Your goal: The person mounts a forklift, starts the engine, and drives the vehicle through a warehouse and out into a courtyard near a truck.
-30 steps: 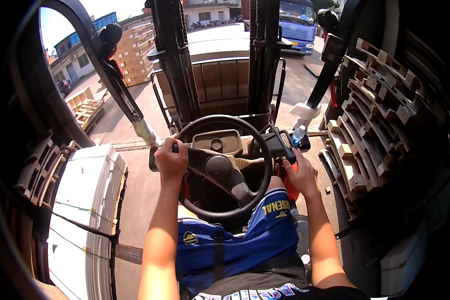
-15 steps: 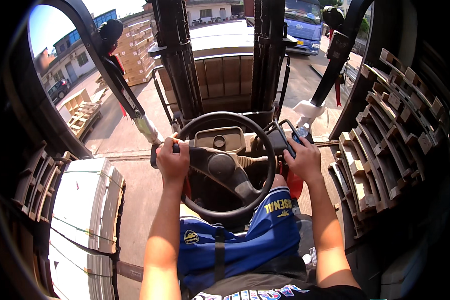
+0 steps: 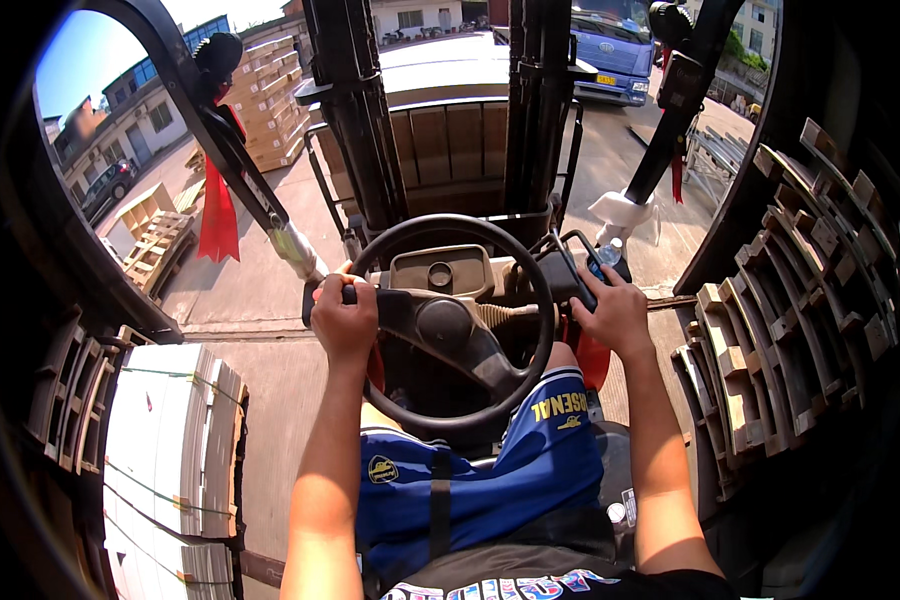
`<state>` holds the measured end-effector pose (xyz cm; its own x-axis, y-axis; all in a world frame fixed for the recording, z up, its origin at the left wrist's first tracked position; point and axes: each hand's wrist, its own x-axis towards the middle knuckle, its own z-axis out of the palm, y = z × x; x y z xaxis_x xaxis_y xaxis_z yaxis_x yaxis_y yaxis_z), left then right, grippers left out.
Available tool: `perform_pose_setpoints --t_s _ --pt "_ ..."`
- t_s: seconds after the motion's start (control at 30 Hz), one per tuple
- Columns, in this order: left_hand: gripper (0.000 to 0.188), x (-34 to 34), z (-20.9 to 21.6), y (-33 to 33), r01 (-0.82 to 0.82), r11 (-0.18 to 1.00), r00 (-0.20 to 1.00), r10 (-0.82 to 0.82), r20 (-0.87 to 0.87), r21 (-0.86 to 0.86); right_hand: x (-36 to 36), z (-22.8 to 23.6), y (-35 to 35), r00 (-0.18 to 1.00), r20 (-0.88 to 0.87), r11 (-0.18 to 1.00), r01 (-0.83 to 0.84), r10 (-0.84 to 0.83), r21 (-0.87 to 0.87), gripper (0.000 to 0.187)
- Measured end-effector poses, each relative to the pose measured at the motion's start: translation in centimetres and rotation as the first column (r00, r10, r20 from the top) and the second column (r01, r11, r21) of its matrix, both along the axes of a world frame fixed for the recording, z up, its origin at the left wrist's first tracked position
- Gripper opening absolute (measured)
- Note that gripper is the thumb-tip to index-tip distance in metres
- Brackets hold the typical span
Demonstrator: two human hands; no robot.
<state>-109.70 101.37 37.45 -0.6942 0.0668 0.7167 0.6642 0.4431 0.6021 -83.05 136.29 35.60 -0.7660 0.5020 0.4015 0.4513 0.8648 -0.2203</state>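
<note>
My left hand point(image 3: 345, 318) is closed around a black knob point(image 3: 349, 294) at the left side of the black steering wheel point(image 3: 450, 222). Right of the wheel, my right hand point(image 3: 615, 310) has its fingers curled over a black control lever point(image 3: 587, 290); part of the lever is hidden under them. A clear plastic bottle point(image 3: 611, 250) stands just beyond those fingers. Between my hands lies the wheel's hub point(image 3: 443, 325), with a dashboard tray point(image 3: 475, 270) behind it.
Ahead rises the forklift's black mast point(image 3: 355, 120), with a wide load point(image 3: 450, 150) behind it. Wooden pallets point(image 3: 770, 320) stack up at right; strapped white sheets point(image 3: 155, 430) stand at left. Farther out are stacked cartons point(image 3: 270, 100) and a blue truck point(image 3: 610, 55).
The floor seam and the stacks on both sides have slid down the picture, toward me. A red cloth at the left post has swung into fuller view. Both hands keep their holds.
</note>
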Motion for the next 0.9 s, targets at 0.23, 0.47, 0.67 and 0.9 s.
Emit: perform_pose_setpoints --t_s 0.23,0.47,0.67,0.9 --pt "0.015 -7.9 -0.7 4.8 -0.019 1.0 0.999 0.018 0.041 0.014 -8.4 -0.7 5.0 1.0 -0.001 1.0 0.009 -0.008 0.022 0.062" --pt "0.016 -15.0 -1.1 10.0 0.007 0.998 0.998 -0.011 0.056 0.058 -16.0 -0.9 10.0 1.0 -0.015 1.0 0.018 -0.017 0.025 0.061" --pt "0.018 -19.5 -1.4 14.7 0.008 0.998 0.998 -0.013 0.066 0.069 -21.5 -2.7 15.1 1.0 -0.003 1.0 0.017 -0.017 0.001 0.061" --pt "0.017 -29.0 -3.9 18.1 -0.013 0.993 0.999 0.019 -0.049 0.116 -30.0 -2.2 18.2 1.0 0.016 1.0 0.02 -0.02 0.012 0.059"
